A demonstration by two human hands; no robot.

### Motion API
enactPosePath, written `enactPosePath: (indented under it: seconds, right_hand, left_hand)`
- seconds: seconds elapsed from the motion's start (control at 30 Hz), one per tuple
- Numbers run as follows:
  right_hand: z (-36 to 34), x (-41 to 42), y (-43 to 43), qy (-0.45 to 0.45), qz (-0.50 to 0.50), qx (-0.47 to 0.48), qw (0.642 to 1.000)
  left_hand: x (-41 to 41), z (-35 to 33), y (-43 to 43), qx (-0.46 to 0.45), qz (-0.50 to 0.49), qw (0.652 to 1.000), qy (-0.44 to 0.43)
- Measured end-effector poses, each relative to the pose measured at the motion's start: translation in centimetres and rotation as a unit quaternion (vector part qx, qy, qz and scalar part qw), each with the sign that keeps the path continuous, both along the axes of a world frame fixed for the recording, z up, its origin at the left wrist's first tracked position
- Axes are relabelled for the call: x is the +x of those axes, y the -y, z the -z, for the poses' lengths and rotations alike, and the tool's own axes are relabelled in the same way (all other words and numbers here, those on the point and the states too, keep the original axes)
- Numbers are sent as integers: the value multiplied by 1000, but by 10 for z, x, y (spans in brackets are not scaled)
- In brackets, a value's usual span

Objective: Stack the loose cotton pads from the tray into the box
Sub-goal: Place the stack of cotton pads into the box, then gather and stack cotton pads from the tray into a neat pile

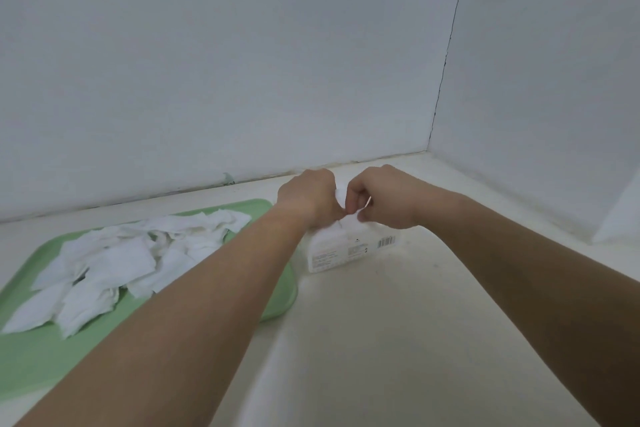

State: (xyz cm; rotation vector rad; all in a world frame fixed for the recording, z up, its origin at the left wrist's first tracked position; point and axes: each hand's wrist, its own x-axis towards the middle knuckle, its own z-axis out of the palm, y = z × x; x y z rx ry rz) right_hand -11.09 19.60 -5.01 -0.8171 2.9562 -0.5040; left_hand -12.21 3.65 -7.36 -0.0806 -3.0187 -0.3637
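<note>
Both hands are meeting over the box [349, 251], which is standing on the pale counter [381, 340] just right of the tray [31, 364], near the corner of the wall [242, 62]. The left hand [308, 196] is curling its fingers down around a white bunch [341, 193] of pads at the box's top, though most of those fingers are hiding behind the back of the hand. The right hand [384, 199] is facing it from the other side, its fingers clenching and pinching the same bunch. The two hands are touching at the thumbs. I cannot tell how deep the bunch is sitting in the box, as the hands are covering the opening. The loose pads [121, 253] are lying in a ragged, overlapping heap across the far half of the green tray, apart from the hands. The box is showing small print and a barcode [386, 241] on its near side.
</note>
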Motion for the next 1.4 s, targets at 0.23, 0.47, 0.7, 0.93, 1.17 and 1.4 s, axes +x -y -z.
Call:
enactPosePath:
  seconds: [0.23,0.47,0.7,0.93,1.17,1.4]
  right_hand:
    - [0,6,0,2,23,35,999]
    - [-16,21,16,-58,30,12,998]
    - [-24,59,97,-35,-81,-130,988]
    - [1,90,185,41,-158,-124,979]
    - [40,88,233,21,-92,-128,987]
    - [64,87,253,18,27,-243,970]
  left_hand:
    - [9,-6,7,58,23,997,43]
    - [67,-32,73,168,44,985,-9]
    - [136,-27,163,198,-26,979,-32]
    - [187,-3,235,183,-112,975,-63]
    - [185,24,253,171,-147,970,-94]
    - [165,24,253,320,-181,916,-158]
